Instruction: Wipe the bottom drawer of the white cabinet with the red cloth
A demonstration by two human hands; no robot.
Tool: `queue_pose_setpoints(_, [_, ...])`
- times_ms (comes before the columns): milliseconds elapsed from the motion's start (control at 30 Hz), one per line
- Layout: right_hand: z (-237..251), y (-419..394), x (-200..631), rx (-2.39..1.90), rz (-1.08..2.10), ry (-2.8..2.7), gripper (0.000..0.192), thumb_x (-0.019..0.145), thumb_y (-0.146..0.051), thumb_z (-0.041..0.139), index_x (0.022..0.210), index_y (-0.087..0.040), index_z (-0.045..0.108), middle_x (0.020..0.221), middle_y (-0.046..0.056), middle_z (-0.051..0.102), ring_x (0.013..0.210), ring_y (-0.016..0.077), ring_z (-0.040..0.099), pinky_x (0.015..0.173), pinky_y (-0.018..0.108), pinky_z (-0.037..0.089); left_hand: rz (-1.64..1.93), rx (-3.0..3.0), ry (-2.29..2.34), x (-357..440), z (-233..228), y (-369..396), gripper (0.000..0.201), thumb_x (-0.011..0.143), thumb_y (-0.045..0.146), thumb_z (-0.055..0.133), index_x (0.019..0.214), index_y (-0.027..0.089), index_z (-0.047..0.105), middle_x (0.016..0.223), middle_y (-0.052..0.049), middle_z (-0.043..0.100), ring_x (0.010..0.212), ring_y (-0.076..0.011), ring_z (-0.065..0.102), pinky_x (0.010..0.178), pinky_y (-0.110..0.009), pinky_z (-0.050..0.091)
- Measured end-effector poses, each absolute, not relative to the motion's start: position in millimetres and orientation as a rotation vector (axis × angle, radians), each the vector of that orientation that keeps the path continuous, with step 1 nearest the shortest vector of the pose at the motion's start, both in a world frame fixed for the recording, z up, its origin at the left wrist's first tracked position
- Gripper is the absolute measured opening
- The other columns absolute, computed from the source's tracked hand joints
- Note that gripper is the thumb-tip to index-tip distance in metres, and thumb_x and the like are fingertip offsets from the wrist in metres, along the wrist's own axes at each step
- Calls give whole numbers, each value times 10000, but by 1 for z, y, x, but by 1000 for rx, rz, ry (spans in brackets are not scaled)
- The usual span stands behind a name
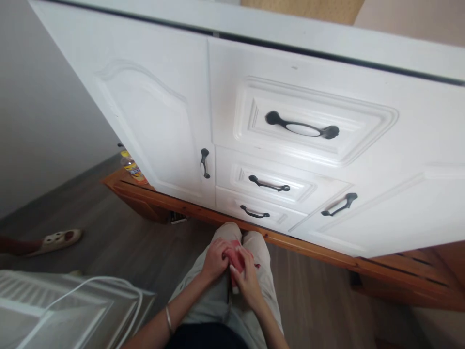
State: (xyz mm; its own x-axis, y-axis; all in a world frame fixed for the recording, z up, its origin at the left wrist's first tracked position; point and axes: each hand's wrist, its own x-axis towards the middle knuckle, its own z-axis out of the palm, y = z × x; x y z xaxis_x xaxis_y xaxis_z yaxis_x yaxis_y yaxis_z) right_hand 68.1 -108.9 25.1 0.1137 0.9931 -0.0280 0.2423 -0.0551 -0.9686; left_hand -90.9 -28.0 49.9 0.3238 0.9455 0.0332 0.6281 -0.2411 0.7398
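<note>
Both hands meet low in the middle of the head view, over my light trousers. My left hand grips the upper end of a small red and white cloth-like item, and my right hand holds its lower part from the right. Most of the item is hidden by the fingers, so its exact kind is unclear. A thin bracelet circles my left wrist. I stand close in front of a white cabinet.
The white cabinet has a door with a black handle, three drawers and another door handle. A wooden plinth runs along its base. A bottle, another person's slippered foot and a white appliance with cable lie left.
</note>
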Motion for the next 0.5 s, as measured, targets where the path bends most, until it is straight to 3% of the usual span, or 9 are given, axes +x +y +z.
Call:
queue_pose_setpoints(133, [45,-126,74,-1283,1261,-1387,1039,738,-432,893,1627,-347,363,1722,77,380,1610,327,297,1336,549,193,543,1908,1452,-81,97,-23,231,780,99,483,820,223,674,853,-32,734,874,-204,669,863,-321,506])
queue_pose_setpoints(200, [49,-132,70,-1223,1356,-1304,1202,663,-428,942,1659,-354,273,1749,79,319,1630,317,248,1337,531,193,487,1881,1499,-77,118,-21,245,837,117,460,862,230,676,854,-24,741,851,-197,683,809,-299,483])
queue_pose_setpoints(267, [45,-136,60,-1187,1403,-1157,1289,594,-466,969,1663,-346,260,1730,89,357,1627,322,255,1331,521,216,405,1877,1558,-74,134,-19,265,889,144,439,925,240,684,892,-32,760,880,-209,708,802,-300,474])
queue_pose_setpoints(367, [31,-138,41,-1155,1395,-851,1202,556,-614,936,1601,-320,418,1576,110,571,1523,360,453,1279,534,338,287,1920,1593,-68,147,-18,320,918,190,453,1131,253,683,983,-60,790,941,-247,741,812,-324,491])
queue_pose_setpoints(500, [11,-137,26,-1009,1474,-494,840,773,-809,630,1432,-288,636,1431,113,702,1377,364,619,1179,579,467,247,1934,1579,-62,150,-16,412,925,220,489,1308,265,636,1101,-76,801,1004,-264,751,859,-344,523])
